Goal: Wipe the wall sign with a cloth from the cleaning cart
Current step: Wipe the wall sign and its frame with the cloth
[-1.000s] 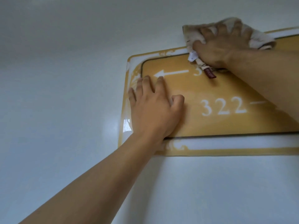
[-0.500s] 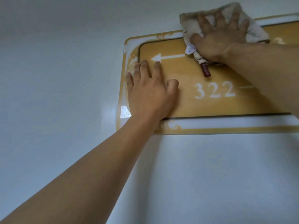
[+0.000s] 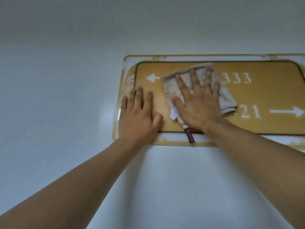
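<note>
Now your right hand (image 3: 199, 108) presses the soft, limp cloth (image 3: 196, 90) with fingers spread; left hand (image 3: 138, 116), fingers flat, steadies the stiff wall sign (image 3: 264, 100).

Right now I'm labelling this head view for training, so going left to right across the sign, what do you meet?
Bare wall → sign's ornate left border → left hand → left-pointing arrow → right hand pressing the cloth → digits 333 → right-pointing arrow.
</note>
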Action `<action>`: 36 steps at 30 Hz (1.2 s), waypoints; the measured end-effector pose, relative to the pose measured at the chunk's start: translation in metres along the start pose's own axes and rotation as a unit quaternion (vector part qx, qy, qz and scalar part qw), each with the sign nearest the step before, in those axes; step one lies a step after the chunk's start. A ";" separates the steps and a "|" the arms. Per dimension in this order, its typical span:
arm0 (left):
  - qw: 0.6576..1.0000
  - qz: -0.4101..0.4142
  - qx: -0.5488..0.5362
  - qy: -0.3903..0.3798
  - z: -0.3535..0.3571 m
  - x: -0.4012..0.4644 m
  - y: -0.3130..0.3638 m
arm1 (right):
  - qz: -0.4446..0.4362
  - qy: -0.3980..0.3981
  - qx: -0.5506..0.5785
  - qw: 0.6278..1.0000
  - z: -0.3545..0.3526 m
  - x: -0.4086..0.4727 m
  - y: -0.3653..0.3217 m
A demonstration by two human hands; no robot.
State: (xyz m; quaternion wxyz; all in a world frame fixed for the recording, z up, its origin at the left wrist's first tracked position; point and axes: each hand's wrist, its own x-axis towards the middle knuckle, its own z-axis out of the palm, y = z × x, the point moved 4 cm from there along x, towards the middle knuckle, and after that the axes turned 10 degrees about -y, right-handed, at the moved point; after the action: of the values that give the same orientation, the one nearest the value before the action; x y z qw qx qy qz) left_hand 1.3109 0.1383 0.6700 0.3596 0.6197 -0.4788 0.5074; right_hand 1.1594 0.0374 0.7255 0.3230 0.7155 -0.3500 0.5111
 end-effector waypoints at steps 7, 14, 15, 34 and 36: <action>0.998 0.045 0.045 -0.004 -0.019 -0.046 -0.033 | -0.056 0.009 -0.026 0.998 0.017 -0.078 -0.023; 0.999 -0.014 0.038 -0.006 -0.031 -0.081 -0.088 | -0.055 -0.030 -0.042 0.997 0.018 -0.094 -0.030; 0.999 -0.009 0.040 -0.003 -0.033 -0.080 -0.090 | -0.054 -0.034 -0.046 0.997 0.017 -0.092 -0.031; 0.997 0.067 0.006 0.023 -0.020 -0.038 -0.125 | -0.029 -0.012 -0.001 1.000 -0.016 0.055 -0.047; 0.996 0.071 -0.021 0.039 -0.014 -0.039 -0.131 | -0.021 -0.004 0.011 1.000 -0.018 0.078 -0.054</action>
State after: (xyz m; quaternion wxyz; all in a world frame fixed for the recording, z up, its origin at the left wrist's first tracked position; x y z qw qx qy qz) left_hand 1.4316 0.1975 0.6410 0.3540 0.5561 -0.5180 0.5450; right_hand 1.2137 0.0685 0.7992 0.3245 0.7282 -0.3306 0.5050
